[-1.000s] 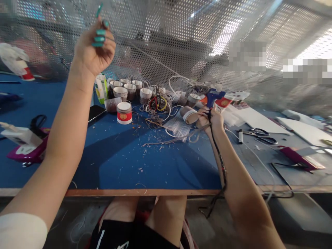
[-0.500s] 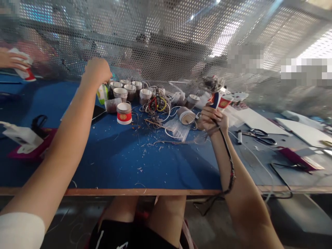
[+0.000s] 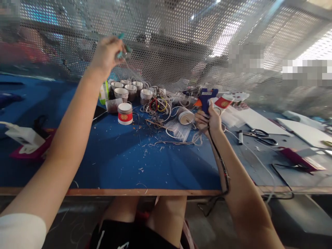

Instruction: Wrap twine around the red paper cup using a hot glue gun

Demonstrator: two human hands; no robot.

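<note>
At upper left of the frame the left hand [image 3: 105, 55] is raised against the mesh screen [image 3: 168, 41], fingers pinched shut on a thin string [image 3: 129, 65] that is blurred. Right of centre, the right hand [image 3: 209, 121] is wrapped tight around a blue glue gun [image 3: 206, 96] over the blue table [image 3: 116, 159], its black cord [image 3: 220, 162] trailing along the forearm. Paper cups [image 3: 125, 113] and tangled wires [image 3: 158, 105] sit between the hands.

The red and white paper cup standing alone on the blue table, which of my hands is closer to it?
Left. The left hand is raised above and behind the red and white cup; the right hand, gripping the blue glue gun, is far off to its right.
</note>
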